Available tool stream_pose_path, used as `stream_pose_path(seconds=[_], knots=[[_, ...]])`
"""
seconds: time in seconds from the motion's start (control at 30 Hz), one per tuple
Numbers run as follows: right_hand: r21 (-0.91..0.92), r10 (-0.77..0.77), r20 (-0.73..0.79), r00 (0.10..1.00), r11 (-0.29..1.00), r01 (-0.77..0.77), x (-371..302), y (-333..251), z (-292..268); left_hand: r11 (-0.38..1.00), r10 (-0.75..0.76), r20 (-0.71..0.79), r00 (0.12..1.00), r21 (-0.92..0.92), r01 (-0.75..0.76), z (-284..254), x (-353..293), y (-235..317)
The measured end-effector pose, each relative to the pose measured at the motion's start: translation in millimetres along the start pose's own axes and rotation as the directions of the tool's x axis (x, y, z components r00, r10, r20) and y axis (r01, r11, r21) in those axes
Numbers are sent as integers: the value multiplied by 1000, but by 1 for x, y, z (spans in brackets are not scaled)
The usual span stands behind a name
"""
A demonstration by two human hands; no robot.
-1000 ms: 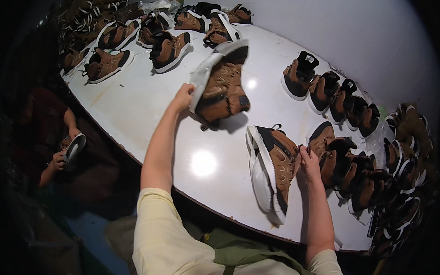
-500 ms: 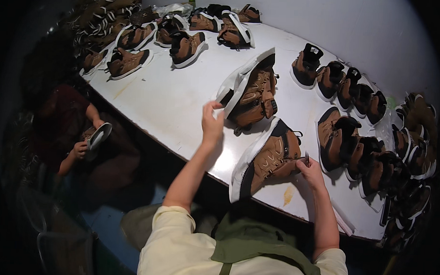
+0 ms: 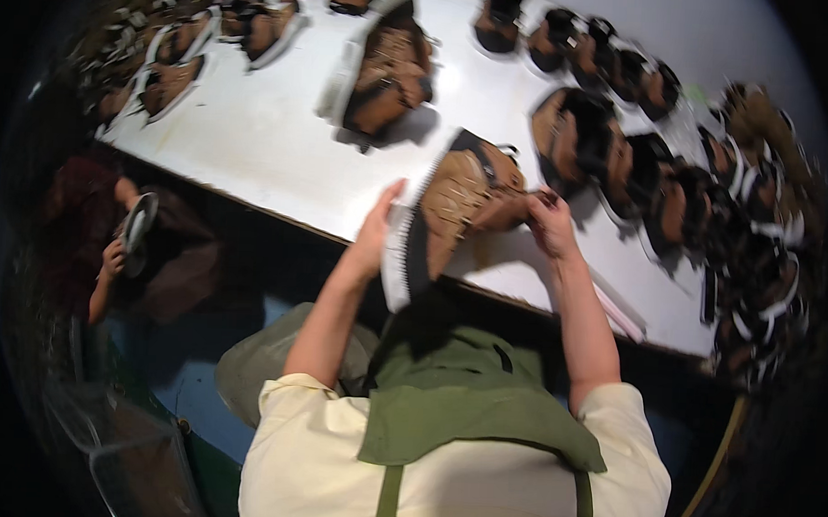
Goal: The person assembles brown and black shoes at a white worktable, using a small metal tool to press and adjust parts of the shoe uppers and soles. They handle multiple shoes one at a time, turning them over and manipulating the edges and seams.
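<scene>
A brown and black lace-up shoe [image 3: 452, 201] with a white sole is tilted on its side at the table's near edge. Beside its sole is my left hand [image 3: 375, 228], fingers stretched out; whether it touches the sole is hard to tell. My right hand [image 3: 552, 225] pinches the shoe's upper at the ankle opening. A small dark thing shows at those fingertips, too blurred to name. Farther off, a second brown shoe [image 3: 391, 71] lies on its side, its white sole facing left.
Rows of brown and black shoes [image 3: 627, 161] stand on the right of the white table [image 3: 254, 130]. More shoes [image 3: 174, 81] sit at the far left, beside a heap. At the left, a seated person [image 3: 92, 215] holds a pale sole-shaped piece. A pale strip [image 3: 617, 311] lies at the near right.
The view has shifted, and the table's contents appear higher and farther left. My left hand has moved from the farther shoe to the near shoe's sole. The right hand keeps its grip.
</scene>
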State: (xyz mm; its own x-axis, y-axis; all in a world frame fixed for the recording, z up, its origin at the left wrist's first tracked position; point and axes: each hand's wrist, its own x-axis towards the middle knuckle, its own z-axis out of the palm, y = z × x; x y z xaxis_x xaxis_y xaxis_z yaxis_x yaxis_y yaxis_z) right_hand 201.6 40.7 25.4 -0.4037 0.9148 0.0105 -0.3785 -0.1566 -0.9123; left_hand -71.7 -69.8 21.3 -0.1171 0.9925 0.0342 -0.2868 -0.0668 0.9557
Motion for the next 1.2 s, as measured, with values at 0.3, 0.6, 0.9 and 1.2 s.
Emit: stream_pose_path(seconds=[0.3, 0.6, 0.9, 1.2], knots=[[-282, -32, 172, 985, 956, 80, -48, -43, 33, 890, -253, 12, 967, -388, 237, 20, 10, 33], [140, -9, -136, 991, 990, 28, -48, -54, 54, 666, 187, 221, 957, -745, 42, -29, 0, 22], [70, 59, -161, 985, 996, -48, -80, -61, 100, 920, 247, -255, 935, -241, -309, 29, -6, 7], [-430, -2, 189, 982, 899, 85, -129, 2, 121, 844, 185, -136, 973, -485, -228, 31, 8, 8]])
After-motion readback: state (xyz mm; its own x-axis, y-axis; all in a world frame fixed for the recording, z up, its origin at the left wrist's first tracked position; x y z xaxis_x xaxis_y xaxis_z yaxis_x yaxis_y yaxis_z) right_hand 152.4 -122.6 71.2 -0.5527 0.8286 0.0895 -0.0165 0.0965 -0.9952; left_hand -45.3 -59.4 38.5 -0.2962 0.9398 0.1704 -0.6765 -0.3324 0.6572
